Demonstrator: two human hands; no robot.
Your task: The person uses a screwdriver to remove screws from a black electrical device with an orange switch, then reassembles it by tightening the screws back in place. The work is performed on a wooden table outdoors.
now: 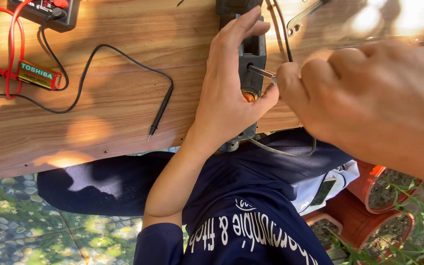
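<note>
Sunlight falls across the wooden table, at whose near edge a dark, blocky device is pinned flat under the left hand. That hand is spread over it, fingers extended along its left side and the thumb hooked round near an orange part just beside the palm. The right hand is closed in a fist around a slim metal tool, probably a screwdriver, whose shaft is angled into the top of the device, just beyond the left thumb.

The device is judged rigid and fairly light, liable to slide on the smooth wood unless pressed down; it is best gripped by its long sides, clear of the opening being worked. The tool's thin shaft is stiff but could slip off its seat, so a firm grip on the handle seems needed. A grey cable loops below the device, at the left wrist.

Well to the left of the left hand lie a black probe and a green battery.
</note>
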